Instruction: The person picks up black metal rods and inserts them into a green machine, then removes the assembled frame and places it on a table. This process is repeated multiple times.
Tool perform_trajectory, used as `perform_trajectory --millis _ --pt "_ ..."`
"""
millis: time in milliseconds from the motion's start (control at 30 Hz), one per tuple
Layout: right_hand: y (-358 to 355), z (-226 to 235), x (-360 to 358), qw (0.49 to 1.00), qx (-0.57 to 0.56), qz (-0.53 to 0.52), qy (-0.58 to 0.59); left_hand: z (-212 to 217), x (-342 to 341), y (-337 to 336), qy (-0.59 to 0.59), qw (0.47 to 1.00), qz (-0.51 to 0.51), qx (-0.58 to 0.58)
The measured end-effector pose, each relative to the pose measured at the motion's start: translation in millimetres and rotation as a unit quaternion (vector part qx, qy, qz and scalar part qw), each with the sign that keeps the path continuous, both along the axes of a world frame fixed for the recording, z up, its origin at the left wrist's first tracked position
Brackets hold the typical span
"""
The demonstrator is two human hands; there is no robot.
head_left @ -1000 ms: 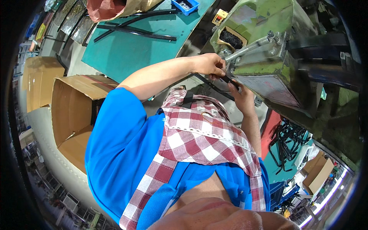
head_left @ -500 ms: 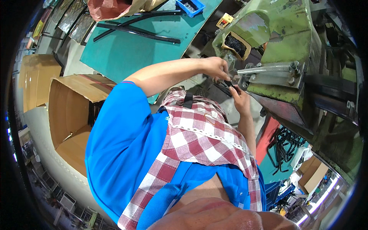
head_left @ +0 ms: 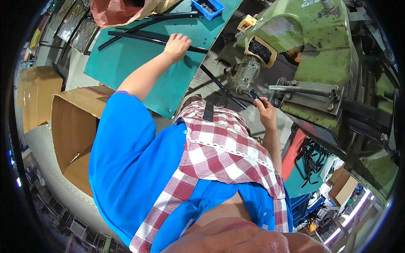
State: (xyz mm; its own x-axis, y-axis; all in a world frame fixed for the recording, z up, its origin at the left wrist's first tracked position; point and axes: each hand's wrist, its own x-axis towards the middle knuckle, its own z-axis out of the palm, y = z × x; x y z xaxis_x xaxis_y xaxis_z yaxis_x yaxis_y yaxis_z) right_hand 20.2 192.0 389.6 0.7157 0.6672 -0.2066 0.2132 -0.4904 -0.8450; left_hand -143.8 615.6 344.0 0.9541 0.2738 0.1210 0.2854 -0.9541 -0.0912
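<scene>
My left hand is over the teal table, its fingers closed around a long black tube that lies there. Next to the green machine, my right hand pinches a short black piece between thumb and fingers, near the machine's metal fittings. The exact kind of that piece is too small to tell. Another black bar slants downward between the table edge and my right hand.
The green machine fills the right side, with a spring rod and a carton of small black parts. A blue tray is on the teal table. An open cardboard box stands left; black bent parts lie lower right.
My left hand has left the right hand's side and moved left to the tube on the table, which has shifted slightly right. My right hand stays near the machine with the black piece.
</scene>
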Motion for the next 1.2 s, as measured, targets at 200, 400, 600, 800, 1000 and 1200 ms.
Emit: perform_trajectory --millis 200,400,600,800,1000,1200 --pt "8 2 4 0.968 0.065 0.004 -0.242 64 1 -78 -0.078 0.96 -0.195 -0.185" --pt "13 42 -25 0.974 0.113 -0.003 -0.198 84 11 -140 -0.042 0.901 -0.281 -0.328" --pt "20 54 -57 0.998 0.038 0.046 -0.032 82 29 -166 -0.009 0.883 -0.304 -0.357" --pt "-6 56 -48 0.987 0.135 -0.033 0.079 55 44 -117 0.09 0.889 -0.269 -0.36" --pt "-25 46 -39 0.982 0.159 -0.066 0.081 81 46 -108 0.165 0.815 -0.233 -0.504" --pt "-33 38 -28 0.962 0.225 -0.09 0.127 113 56 -109 0.232 0.806 -0.222 -0.498"
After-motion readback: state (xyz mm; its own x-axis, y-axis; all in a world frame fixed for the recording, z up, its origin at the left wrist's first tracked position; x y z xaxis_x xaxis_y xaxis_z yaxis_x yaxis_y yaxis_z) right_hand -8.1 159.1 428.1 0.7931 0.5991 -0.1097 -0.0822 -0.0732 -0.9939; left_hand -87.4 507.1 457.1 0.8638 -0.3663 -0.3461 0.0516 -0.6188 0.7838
